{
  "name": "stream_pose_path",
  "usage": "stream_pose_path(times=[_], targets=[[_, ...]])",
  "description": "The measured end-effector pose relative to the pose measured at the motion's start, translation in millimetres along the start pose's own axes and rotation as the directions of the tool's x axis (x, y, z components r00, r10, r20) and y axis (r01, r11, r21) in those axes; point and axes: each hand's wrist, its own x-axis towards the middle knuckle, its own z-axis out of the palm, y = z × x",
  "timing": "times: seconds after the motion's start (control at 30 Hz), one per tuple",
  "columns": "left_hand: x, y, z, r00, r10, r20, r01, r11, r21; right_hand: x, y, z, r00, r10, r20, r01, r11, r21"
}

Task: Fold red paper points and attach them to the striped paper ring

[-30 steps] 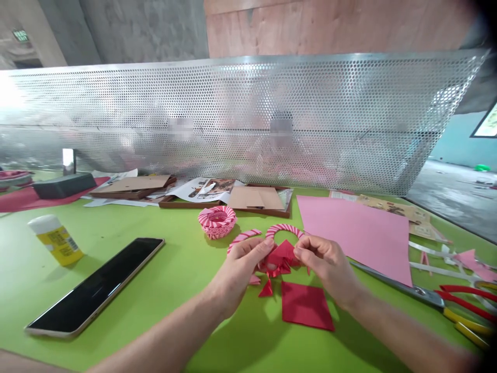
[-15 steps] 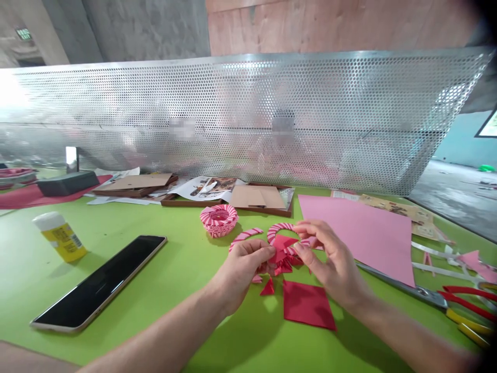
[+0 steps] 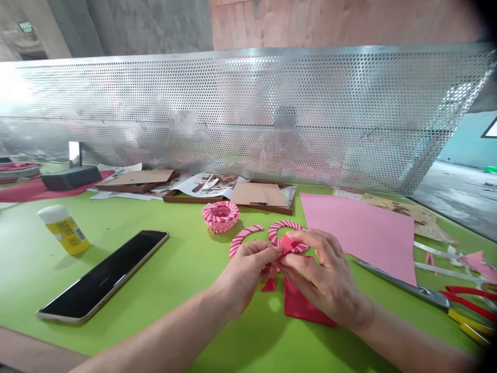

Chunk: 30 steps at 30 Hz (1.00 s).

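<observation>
- The green surface (image 3: 163, 311) carries everything; a large pink paper sheet (image 3: 357, 238) lies flat to the right, with a smartphone (image 3: 103, 274) to the left.
- A red paper square (image 3: 306, 305) lies partly under the right hand (image 3: 328, 277).
- The left hand (image 3: 246, 274) and right hand meet above it, their fingers (image 3: 310, 241) clenched together on a small folded red paper piece (image 3: 287, 244).
- That piece sits just in front of a pink-striped paper ring (image 3: 285, 224). It looks light, thin and soft, likely to crease or spring open, so it is best pinched along its folded edges, with gentle pressure.
</observation>
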Motion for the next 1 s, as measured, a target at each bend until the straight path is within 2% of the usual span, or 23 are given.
stream_pose_path(times=[0.17, 0.5, 0.73, 0.87, 1.0], targets=[[0.1, -0.1, -0.9, 0.999, 0.003, 0.032, -0.002, 1.0, -0.006, -3.6, 3.5, -1.3, 1.0, -0.023, -0.006, 0.023, 1.0, 0.009], [0.3, -2.1, -2.3, 0.996, 0.065, 0.054, -0.071, 0.99, 0.124, -2.4, 3.1, -2.9, 1.0, 0.002, 0.015, -0.002, 0.998, 0.063], [-0.3, -2.4, -2.0, 0.996, 0.076, 0.042, -0.081, 0.989, 0.125, -3.3, 2.9, 0.3, 0.996, 0.077, -0.046, -0.067, 0.979, 0.192], [-0.1, -2.4, -1.4, 0.996, 0.076, 0.046, -0.081, 0.99, 0.114, -2.9, 2.1, 0.5, 0.995, 0.091, -0.05, -0.081, 0.981, 0.179], [-1.4, -3.2, 0.3, 0.995, 0.096, 0.0, -0.095, 0.984, 0.152, -2.1, -0.4, 1.3, 0.99, 0.12, -0.068, -0.108, 0.981, 0.162]])
